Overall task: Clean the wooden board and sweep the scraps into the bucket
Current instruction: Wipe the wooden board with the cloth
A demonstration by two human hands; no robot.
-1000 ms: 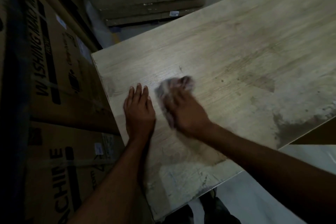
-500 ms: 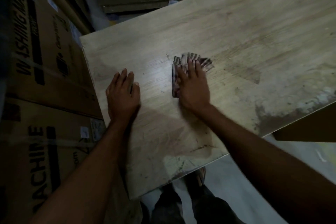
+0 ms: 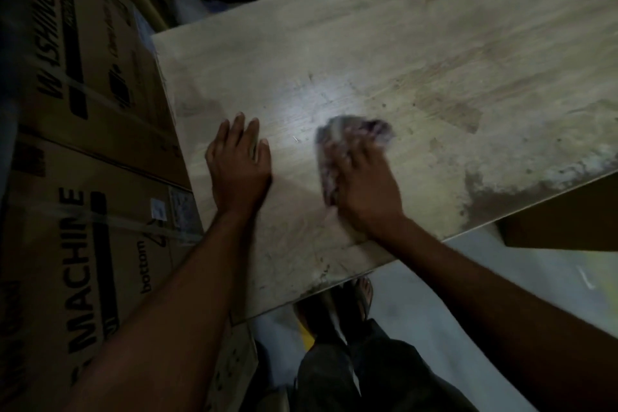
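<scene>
At the bottom of the frame a sandalled foot (image 3: 363,291) stands on the pale floor (image 3: 434,328), just under the near edge of the wooden board (image 3: 401,53), which fills the centre and upper right. On the board's lower left part the left hand (image 3: 239,167) lies flat, fingers straight and together, holding nothing, and seems to steady the board. Right of it the right hand (image 3: 364,187) presses a crumpled rag (image 3: 374,129) with its fingers stretched over it rather than clutching, though blur softens them. Further right a dark, crusty stain (image 3: 485,197) sits at the board's edge. Cardboard boxes (image 3: 83,227) stand along the left. No bucket is in view, so a wipe toward the near edge would likely drop scraps onto the floor and feet. A loosely pressed rag could also slip from under the palm, or smear the stain across cleaner wood
</scene>
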